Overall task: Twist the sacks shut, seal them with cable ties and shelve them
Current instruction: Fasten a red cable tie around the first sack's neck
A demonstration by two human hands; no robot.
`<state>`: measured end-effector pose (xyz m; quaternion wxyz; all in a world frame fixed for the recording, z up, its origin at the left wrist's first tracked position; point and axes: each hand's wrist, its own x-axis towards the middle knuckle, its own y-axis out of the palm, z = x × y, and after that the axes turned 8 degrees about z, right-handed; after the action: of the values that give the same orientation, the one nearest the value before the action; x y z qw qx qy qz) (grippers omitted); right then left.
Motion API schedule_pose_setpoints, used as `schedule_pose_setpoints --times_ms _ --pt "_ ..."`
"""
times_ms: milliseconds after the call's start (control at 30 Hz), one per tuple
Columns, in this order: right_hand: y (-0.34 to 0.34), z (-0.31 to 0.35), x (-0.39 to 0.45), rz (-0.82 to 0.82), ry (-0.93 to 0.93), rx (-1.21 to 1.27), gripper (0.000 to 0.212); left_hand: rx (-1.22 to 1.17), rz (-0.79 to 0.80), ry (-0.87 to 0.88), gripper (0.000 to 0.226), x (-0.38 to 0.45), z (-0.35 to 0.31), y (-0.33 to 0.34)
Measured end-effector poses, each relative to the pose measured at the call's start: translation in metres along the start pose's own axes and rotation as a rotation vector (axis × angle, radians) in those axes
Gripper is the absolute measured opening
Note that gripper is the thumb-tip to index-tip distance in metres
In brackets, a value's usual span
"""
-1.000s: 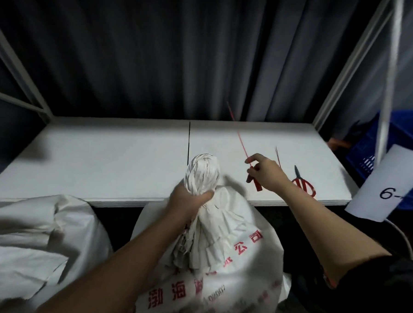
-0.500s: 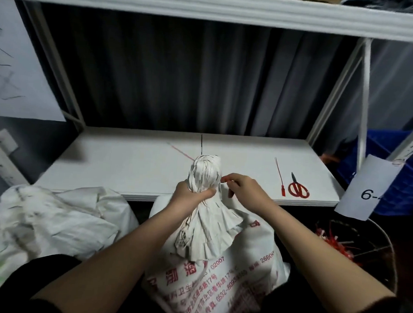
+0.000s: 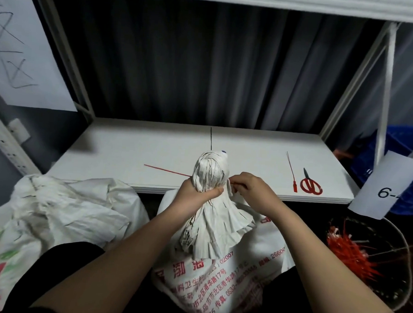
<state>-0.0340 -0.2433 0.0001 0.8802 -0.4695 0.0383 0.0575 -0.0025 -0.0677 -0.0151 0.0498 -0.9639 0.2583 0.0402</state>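
Head view: left hand (image 3: 193, 197) clenched round twisted neck of white sack (image 3: 217, 252), upright just before white shelf (image 3: 129, 157). Right hand (image 3: 253, 194) pinching red cable tie (image 3: 166, 170) at the neck, apparently; grip partly hidden. Spare tie (image 3: 292, 171) beside red scissors (image 3: 310, 184) on shelf. Second sack (image 3: 61, 211) at left, basket of red ties (image 3: 353, 257) at right. Paper tag (image 3: 385, 185) reading "6-" (rest cut off); sack print showing "0532".

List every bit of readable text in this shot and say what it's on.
"6-": paper tag hanging right of the shelf; the rest is cut off.
"02007", "2660", "0532": red print on the held sack; its Chinese characters are too blurred.
Scrawled strokes on the left wall sheet: unreadable.
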Motion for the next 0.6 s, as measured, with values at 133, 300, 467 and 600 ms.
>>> schedule_pose_setpoints --times_ms 133,300,467,600 --pt "0.005 0.0 0.004 -0.046 0.008 0.026 0.028 -0.007 -0.047 0.01 0.018 0.006 0.003 0.001" --pt "0.004 0.014 -0.004 0.007 0.062 0.369 0.034 0.027 -0.132 0.024 0.016 0.011 0.005 0.005" --pt "0.012 0.02 -0.009 0.02 0.073 0.367 0.068 0.081 -0.212 0.026 0.052 0.016 0.009 0.008" --pt "0.02 0.027 -0.01 -0.054 0.082 0.411 0.068 0.154 -0.24 0.005 0.069 0.024 0.024 0.009"
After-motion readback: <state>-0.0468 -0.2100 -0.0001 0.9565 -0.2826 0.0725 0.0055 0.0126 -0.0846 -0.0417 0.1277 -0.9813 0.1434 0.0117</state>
